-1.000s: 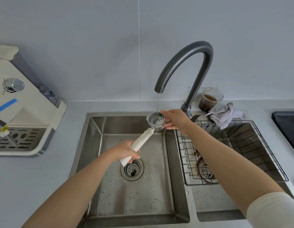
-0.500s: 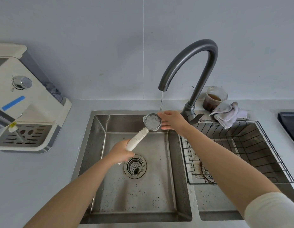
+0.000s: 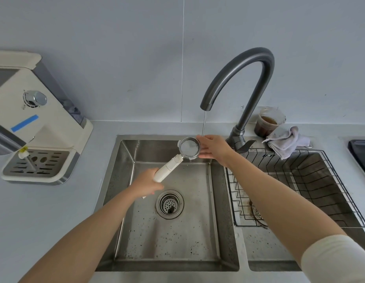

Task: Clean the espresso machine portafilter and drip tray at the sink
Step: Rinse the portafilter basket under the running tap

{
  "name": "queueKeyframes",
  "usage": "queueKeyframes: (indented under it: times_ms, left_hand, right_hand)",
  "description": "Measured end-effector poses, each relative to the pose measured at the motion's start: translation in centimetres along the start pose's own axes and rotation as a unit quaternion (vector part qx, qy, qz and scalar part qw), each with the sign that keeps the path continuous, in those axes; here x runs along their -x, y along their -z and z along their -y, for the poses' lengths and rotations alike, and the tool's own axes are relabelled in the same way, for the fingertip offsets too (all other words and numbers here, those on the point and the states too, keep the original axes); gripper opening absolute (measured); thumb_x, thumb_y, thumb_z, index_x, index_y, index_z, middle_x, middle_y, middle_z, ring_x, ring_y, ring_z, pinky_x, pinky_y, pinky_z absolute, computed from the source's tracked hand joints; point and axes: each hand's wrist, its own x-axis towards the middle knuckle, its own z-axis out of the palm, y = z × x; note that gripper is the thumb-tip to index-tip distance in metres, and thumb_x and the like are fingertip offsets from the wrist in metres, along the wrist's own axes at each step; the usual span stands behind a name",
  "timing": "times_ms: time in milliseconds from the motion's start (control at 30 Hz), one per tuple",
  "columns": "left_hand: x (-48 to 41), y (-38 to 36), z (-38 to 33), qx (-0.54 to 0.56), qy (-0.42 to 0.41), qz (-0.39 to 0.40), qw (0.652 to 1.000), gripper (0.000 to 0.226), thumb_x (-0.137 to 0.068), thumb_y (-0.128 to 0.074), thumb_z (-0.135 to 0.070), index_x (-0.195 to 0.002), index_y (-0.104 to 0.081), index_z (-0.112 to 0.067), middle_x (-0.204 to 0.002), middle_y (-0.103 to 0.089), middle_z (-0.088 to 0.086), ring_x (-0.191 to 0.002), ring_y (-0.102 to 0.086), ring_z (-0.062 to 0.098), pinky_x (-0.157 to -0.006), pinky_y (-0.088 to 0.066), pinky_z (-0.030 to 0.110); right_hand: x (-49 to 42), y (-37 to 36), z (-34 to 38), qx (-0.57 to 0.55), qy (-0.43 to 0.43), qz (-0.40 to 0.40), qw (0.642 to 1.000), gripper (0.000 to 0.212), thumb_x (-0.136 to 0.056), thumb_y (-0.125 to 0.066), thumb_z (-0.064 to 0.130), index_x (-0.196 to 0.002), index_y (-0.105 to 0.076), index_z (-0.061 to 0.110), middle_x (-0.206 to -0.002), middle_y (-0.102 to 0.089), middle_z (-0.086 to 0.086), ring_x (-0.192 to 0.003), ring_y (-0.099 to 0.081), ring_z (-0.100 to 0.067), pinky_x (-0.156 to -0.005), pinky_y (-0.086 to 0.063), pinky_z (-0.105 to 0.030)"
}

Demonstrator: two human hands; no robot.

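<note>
The portafilter has a round steel basket full of water and a white handle. My left hand grips the handle over the left sink basin. My right hand rests against the right side of the basket, fingers spread. A thin stream of water falls from the dark grey tap onto the basket's right rim by my fingers. The drip tray, a slotted metal grille in a cream base, sits in the espresso machine on the counter at left.
The basin floor is speckled with coffee grounds around the drain strainer. A black wire rack fills the right basin. Behind it stand a plastic cup of brown liquid and a grey cloth. A black surface lies far right.
The view has shifted slightly. The portafilter has moved a little left, so the stream now lands at the basket's right rim rather than in its middle. Both hands keep their hold.
</note>
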Motion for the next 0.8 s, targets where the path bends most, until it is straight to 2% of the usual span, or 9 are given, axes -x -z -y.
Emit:
queueKeyframes:
  times_ms: [100,333,467,633,800]
  left_hand:
    - [0.1,0.2,0.0,0.001,-0.003,0.003,1.000,0.037,-0.078,-0.064,-0.004,-0.114,-0.054,-0.007,-0.073,-0.048,-0.005,-0.054,-0.046,0.008,-0.041,-0.038,0.011]
    - [0.0,0.0,-0.3,-0.002,-0.005,0.007,1.000,0.039,-0.078,-0.063,-0.006,-0.116,-0.054,-0.009,-0.075,-0.051,-0.002,-0.056,-0.050,0.014,-0.050,-0.042,0.019]
    - [-0.3,-0.3,-0.8,-0.001,-0.010,0.010,1.000,0.041,-0.078,-0.064,-0.007,-0.118,-0.054,-0.009,-0.074,-0.051,-0.003,-0.056,-0.051,0.017,-0.056,-0.043,0.023]
    - [-0.6,-0.4,-1.4,0.006,-0.024,0.021,0.999,0.054,-0.078,-0.063,-0.005,-0.129,-0.050,-0.018,-0.074,-0.052,-0.006,-0.052,-0.049,0.014,-0.054,-0.042,0.020]
    - [-1.1,-0.4,-1.7,0.015,-0.025,0.046,0.999,0.036,-0.075,-0.063,-0.002,-0.109,-0.055,-0.013,-0.077,-0.052,0.001,-0.048,-0.048,0.016,-0.054,-0.040,0.024]
  right_hand:
    - [0.1,0.0,0.1,0.003,0.000,0.004,1.000,0.024,-0.095,-0.049,0.027,-0.106,-0.057,0.007,-0.085,-0.063,-0.006,-0.074,-0.063,-0.017,-0.073,-0.056,-0.029]
    - [0.7,0.5,0.4,0.019,0.009,0.005,1.000,0.022,-0.093,-0.053,0.024,-0.104,-0.059,0.006,-0.082,-0.063,-0.003,-0.072,-0.062,-0.014,-0.072,-0.056,-0.025]
    - [0.8,1.0,0.5,0.018,0.006,-0.011,1.000,0.029,-0.093,-0.053,0.024,-0.110,-0.059,0.001,-0.081,-0.062,-0.003,-0.071,-0.062,-0.015,-0.073,-0.055,-0.026]
    - [0.8,1.3,0.5,0.007,0.003,-0.033,0.999,0.029,-0.095,-0.050,0.025,-0.110,-0.059,0.002,-0.080,-0.063,-0.003,-0.071,-0.062,-0.015,-0.075,-0.055,-0.030]
    - [0.7,1.8,0.4,0.025,-0.002,-0.046,0.999,0.027,-0.095,-0.049,0.027,-0.109,-0.059,0.006,-0.084,-0.063,-0.004,-0.071,-0.062,-0.015,-0.067,-0.056,-0.026]
